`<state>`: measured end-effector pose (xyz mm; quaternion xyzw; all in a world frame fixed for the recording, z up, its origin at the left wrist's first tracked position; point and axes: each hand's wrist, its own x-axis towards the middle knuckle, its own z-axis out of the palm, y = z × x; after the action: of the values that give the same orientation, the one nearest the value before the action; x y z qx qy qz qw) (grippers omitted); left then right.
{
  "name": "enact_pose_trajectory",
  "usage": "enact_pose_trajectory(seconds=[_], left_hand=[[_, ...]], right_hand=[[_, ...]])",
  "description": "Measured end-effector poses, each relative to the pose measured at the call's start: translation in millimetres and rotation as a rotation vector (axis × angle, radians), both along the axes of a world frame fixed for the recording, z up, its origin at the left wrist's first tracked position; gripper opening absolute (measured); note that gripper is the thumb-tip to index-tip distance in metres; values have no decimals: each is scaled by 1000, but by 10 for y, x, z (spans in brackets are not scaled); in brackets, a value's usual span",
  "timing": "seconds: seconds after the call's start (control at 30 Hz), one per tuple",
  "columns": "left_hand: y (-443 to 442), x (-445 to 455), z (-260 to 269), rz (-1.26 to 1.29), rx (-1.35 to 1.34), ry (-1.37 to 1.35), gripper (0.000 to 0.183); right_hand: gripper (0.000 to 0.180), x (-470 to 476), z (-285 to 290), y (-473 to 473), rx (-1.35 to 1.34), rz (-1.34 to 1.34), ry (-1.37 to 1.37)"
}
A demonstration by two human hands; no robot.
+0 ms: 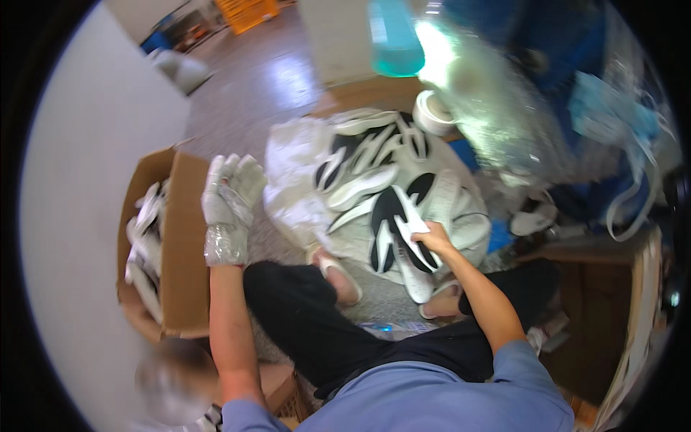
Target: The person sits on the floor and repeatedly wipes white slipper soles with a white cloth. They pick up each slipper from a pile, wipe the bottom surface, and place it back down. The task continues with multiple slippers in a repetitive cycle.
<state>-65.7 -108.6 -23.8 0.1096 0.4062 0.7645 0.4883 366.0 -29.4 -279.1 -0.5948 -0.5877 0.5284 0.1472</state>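
Note:
My left hand (pixel 233 202) wears a white glove with clear plastic wrapped at the wrist. It is raised beside the cardboard box, palm showing and fingers stretched out, with nothing in it. Bare, my right hand (pixel 433 238) grips the edge of a black-and-white shoe sole (pixel 393 208) between thumb and fingers. That sole is over a heap of similar shoe soles (pixel 364 186) on a white plastic sack (pixel 294 162) on the floor. Another white sole (pixel 414 281) lies under the held one, near my right foot.
At left a cardboard box (pixel 186 243) holds several white soles (pixel 146 243). A roll of white tape (pixel 433 113) and a turquoise bottle (pixel 397 40) are beyond the heap. Clear plastic wrap (pixel 502 102) bulges at upper right, near a blue face mask (pixel 599 108). Another carton (pixel 588 318) stands at right.

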Motion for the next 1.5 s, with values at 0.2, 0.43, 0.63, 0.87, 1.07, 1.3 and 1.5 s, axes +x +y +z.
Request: enact_pose_trajectory(seconds=[0.2, 0.43, 0.63, 0.87, 1.07, 1.3, 1.5], left_hand=[[745, 1551, -717, -668, -96, 355, 40], [1107, 1859, -1128, -566, 33, 1051, 39], [1041, 1820, -686, -697, 94, 961, 42], [1027, 2006, -46, -638, 208, 1048, 41], [998, 2129, 366, -660, 272, 775, 33], [1052, 2073, 243, -633, 286, 806, 36], [1189, 1860, 38, -714, 284, 296, 40]], right_hand=[[50, -125, 1562, -540, 749, 41, -252], [59, 259, 2461, -894, 1066, 248, -256], [73, 420, 2563, -660, 41, -30, 655], [65, 640, 3032, -592, -164, -170, 595], [76, 577, 3222, -582, -181, -259, 680], [78, 573, 3199, -518, -233, -255, 685], [55, 571, 2931, -162, 120, 1, 436]])
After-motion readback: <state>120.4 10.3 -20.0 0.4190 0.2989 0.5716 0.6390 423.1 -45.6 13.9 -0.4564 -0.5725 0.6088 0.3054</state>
